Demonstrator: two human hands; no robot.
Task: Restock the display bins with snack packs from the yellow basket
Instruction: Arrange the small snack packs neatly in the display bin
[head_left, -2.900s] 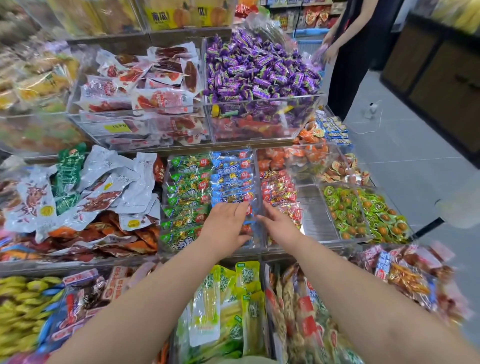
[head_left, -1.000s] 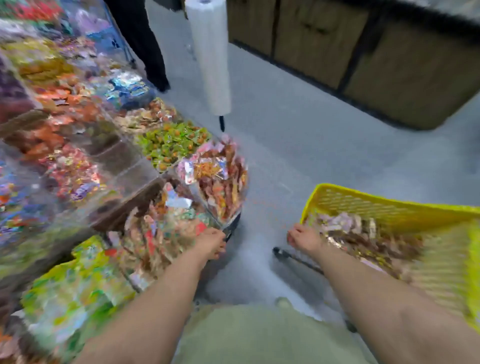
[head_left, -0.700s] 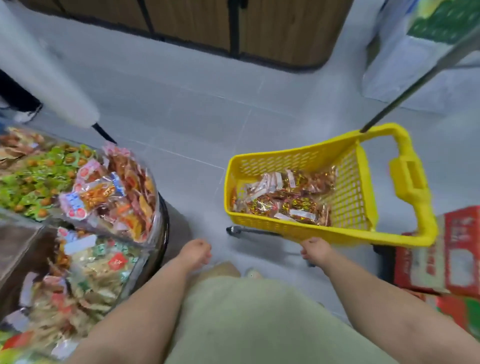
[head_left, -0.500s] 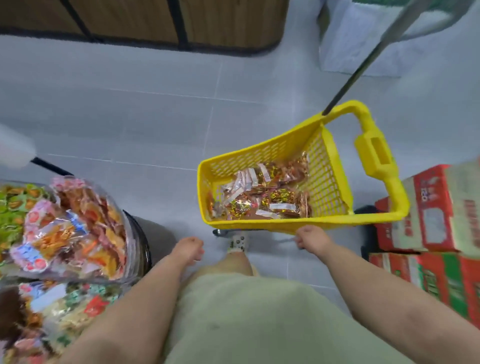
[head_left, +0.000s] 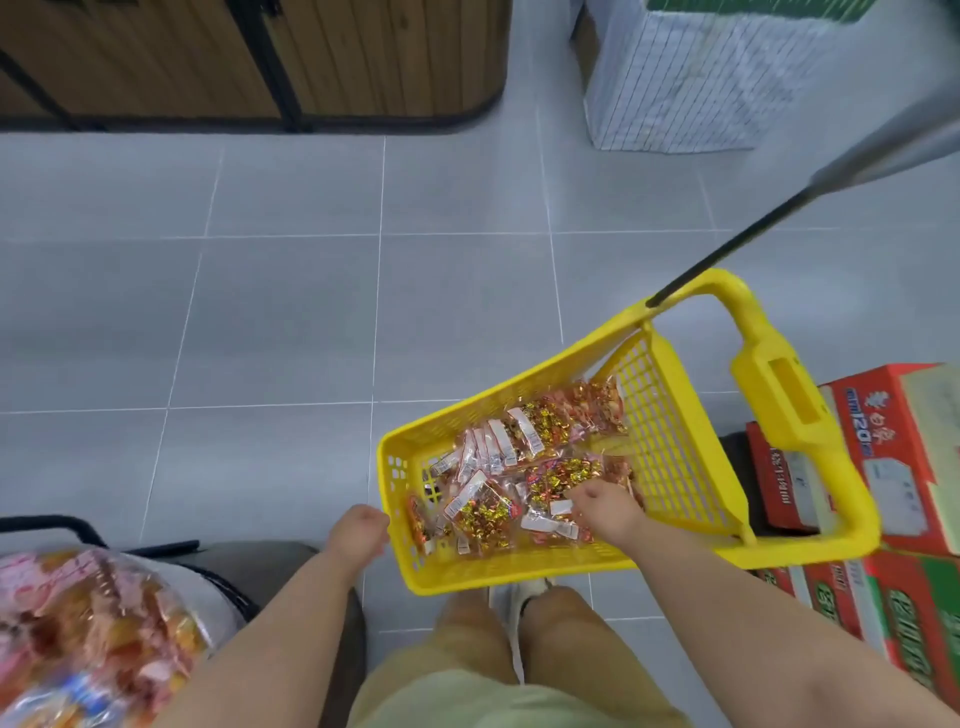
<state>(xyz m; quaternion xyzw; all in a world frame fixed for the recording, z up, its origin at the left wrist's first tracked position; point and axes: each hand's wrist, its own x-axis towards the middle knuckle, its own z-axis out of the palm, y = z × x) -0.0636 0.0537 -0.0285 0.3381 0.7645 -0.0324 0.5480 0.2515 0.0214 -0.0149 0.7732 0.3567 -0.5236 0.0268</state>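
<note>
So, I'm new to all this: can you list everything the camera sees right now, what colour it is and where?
yellow basket: one, yellow, on the floor ahead
snack packs: an overlapping heap, clear with red-gold contents and white labels, inside the basket
black rod: one, rising from the basket's handle
cartons: several, red and green, stacked at right
display bin: one, pink-orange bagged snacks, lower left
wooden cabinet: brown, top left
white box: one, gridded, top right
floor: grey tiles
left hand: loosely curled, beside the basket's near corner
right hand: in the basket, fingers curled onto the packs
</note>
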